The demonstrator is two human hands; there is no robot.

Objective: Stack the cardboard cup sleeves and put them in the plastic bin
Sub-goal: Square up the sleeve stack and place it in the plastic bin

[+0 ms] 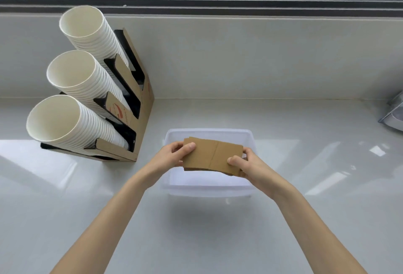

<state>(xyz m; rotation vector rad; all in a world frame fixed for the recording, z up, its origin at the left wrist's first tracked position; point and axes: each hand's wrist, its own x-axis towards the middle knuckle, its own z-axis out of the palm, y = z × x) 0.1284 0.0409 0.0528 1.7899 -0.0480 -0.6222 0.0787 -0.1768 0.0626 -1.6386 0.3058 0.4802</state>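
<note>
Your left hand (pixel 174 153) and right hand (pixel 244 164) pinch the sleeves (pixel 212 156) from opposite ends, thumbs on top, other fingers curled underneath; both grips closed on the stack; nothing else held; stack sits flat and roughly level, directly above the open bin (pixel 207 188), apart from its floor as far as I can judge; bin stands on the tabletop (pixel 305 219), near its middle, just in front of you

Risks from here: the stack is not flush; a lower sleeve juts out at the far left corner and another at the near right; loosen one thumb early and the layers may fan or slide apart, since flat card on flat card has little bite; drop rather than lower and the sleeves may land skewed against a wall; the bin looks light, so a knock from a wrist could push it across the glossy surface; stack width seems close to the bin's inner width, so a tilted entry might catch the rim

Materials: sleeves are brown, matte card, flattened to near-rectangles with one seam line across the top face; bin is translucent, thin-walled plastic, rounded corners, no lid in view; tabletop pale, smooth, reflective; cup holder (pixel 139 108) at left is card with black cut-outs, carrying three slanted rows of white paper cups (pixel 72 77), well apart from the bin
</note>
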